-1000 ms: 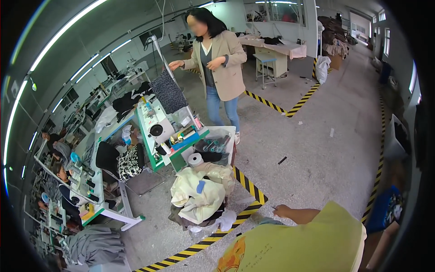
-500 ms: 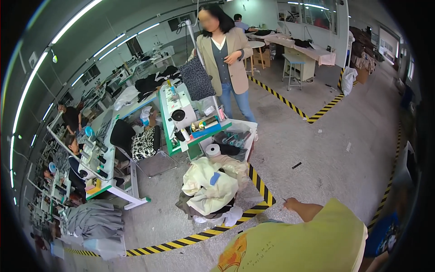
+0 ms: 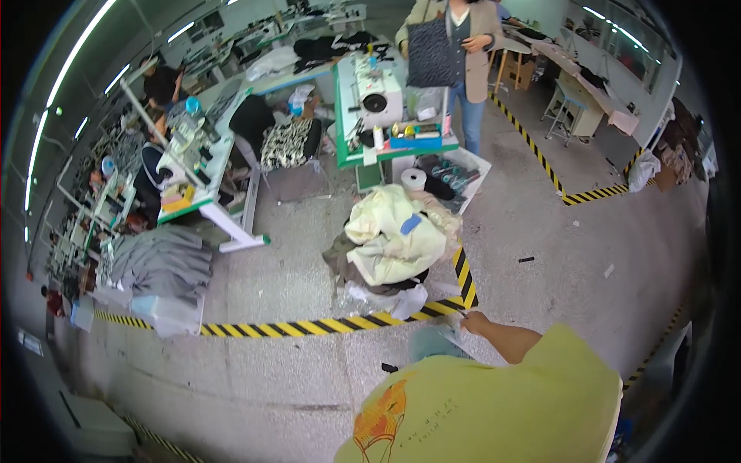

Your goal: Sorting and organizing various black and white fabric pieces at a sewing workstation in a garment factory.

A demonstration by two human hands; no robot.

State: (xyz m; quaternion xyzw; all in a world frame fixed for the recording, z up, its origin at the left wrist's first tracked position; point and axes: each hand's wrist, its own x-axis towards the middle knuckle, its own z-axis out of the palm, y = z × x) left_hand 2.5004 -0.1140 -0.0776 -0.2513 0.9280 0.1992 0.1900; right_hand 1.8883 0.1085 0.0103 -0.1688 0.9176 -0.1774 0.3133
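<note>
My right arm reaches forward from my yellow short-sleeved shirt (image 3: 478,401). At its end, my right hand (image 3: 476,322) is closed, with a thin dark tip poking from the fingers; what it belongs to is too small to name. The hand shows just below the corner of the black and yellow floor tape (image 3: 468,289), apart from everything around it. Beyond the tape lies a heap of cream cloth (image 3: 394,231) with a blue patch (image 3: 411,224) on it, and white plastic (image 3: 405,299) at its near edge. My left hand is out of sight.
A sewing machine (image 3: 378,96) stands on a green-edged table behind the heap, beside a bin (image 3: 467,185) of materials. A person in a beige blazer (image 3: 480,65) stands there with a dark patterned bag (image 3: 429,54). Grey cloth (image 3: 158,262) is piled at left, near another sewing table (image 3: 224,220).
My view has swung left and downward, so the machines and cloth heap sit higher and farther right. More floor shows at lower left. My right hand stays closed in front of me.
</note>
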